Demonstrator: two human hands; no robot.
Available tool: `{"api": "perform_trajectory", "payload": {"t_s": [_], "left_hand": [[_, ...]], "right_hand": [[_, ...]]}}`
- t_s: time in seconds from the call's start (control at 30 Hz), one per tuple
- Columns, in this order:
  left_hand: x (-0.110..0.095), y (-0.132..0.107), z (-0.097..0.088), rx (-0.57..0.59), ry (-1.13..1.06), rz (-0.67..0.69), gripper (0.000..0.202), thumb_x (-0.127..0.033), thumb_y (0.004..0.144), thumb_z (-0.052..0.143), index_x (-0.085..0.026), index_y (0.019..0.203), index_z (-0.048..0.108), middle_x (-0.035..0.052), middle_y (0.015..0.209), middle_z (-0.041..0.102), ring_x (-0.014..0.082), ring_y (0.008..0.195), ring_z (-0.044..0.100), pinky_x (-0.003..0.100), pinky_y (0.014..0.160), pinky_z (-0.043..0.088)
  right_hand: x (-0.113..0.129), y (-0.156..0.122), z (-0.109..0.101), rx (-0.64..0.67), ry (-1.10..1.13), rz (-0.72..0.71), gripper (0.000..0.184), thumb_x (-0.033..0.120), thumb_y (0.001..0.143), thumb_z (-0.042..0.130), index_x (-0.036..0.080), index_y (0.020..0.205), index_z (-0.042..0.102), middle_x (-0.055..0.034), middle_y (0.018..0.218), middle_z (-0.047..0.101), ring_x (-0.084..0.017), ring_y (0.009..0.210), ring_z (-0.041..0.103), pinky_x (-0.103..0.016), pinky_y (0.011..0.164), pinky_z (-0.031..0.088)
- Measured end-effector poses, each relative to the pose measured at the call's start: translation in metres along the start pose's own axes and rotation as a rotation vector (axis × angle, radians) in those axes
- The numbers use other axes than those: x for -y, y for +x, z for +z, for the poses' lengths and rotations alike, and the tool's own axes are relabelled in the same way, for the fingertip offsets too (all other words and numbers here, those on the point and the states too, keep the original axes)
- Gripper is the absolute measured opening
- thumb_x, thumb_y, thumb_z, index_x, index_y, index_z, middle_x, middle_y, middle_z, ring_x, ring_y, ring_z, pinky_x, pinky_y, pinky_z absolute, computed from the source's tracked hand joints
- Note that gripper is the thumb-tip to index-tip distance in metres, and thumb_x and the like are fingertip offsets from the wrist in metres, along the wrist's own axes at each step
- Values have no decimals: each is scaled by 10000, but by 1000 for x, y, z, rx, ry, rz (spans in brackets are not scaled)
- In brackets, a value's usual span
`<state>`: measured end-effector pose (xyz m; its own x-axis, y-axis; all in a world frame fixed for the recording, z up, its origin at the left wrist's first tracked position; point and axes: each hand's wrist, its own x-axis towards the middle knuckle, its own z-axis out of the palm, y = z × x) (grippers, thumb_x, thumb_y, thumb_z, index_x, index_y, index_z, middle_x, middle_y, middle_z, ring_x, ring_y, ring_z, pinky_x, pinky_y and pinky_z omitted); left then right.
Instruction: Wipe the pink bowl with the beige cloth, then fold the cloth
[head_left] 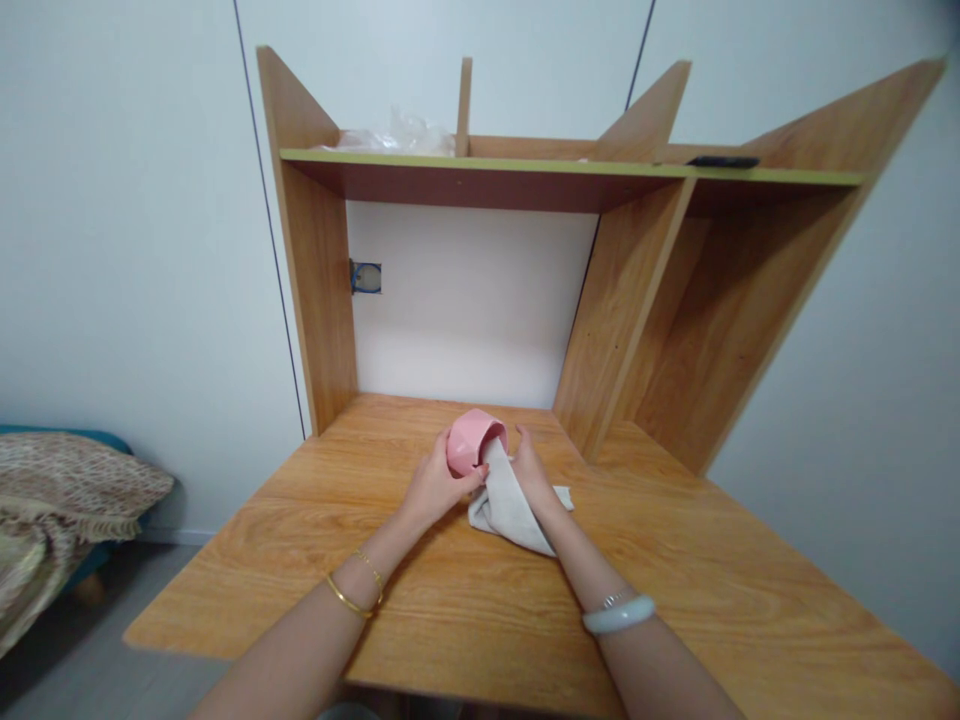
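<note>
My left hand (439,482) is wrapped round a pink cup (466,441), which lies tilted on its side with the opening toward the right. A light grey cloth (510,505) runs into that opening and hangs down to the tabletop below. My right hand (529,468) grips the cloth just right of the cup's rim; its fingertips are partly hidden. Both hands are above the wooden desk (420,610), near its middle.
A wooden shelf unit (322,300) rises from the desk's back, with a clear plastic bag (401,135) and a dark flat object (724,161) on its upper shelf. A wall socket box (367,278) shows behind. A patterned, fringed blanket (71,490) lies at far left.
</note>
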<state>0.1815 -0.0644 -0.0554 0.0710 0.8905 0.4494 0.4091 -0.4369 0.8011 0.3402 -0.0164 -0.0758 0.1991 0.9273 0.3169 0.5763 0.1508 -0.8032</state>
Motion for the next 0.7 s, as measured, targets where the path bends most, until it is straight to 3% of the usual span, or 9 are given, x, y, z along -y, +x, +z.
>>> {"api": "perform_trajectory", "payload": {"t_s": [0.1,0.3,0.7], "left_hand": [[-5,-2,-4,31,126,16,740,-449,648,657,-161,1280,399,102,1039,634,235,892,610,330,751,481],[-12,-4,-9,16,285,24,765,-477,637,643,-167,1300,419,104,961,667,276,857,623,352,761,463],[-14,-6,-10,20,429,36,755,-503,658,616,-182,1314,425,107,979,673,295,881,625,361,793,456]], "right_hand": [[8,-3,-11,-12,-106,28,847,354,675,622,76,1367,220,-131,846,675,-254,765,647,-303,645,470],[21,-10,-21,-22,-128,-3,798,385,708,593,102,1372,255,-149,872,672,-272,807,639,-319,683,445],[14,-14,-13,61,-150,-52,759,375,732,577,102,1372,273,-141,863,677,-279,816,633,-316,684,432]]}}
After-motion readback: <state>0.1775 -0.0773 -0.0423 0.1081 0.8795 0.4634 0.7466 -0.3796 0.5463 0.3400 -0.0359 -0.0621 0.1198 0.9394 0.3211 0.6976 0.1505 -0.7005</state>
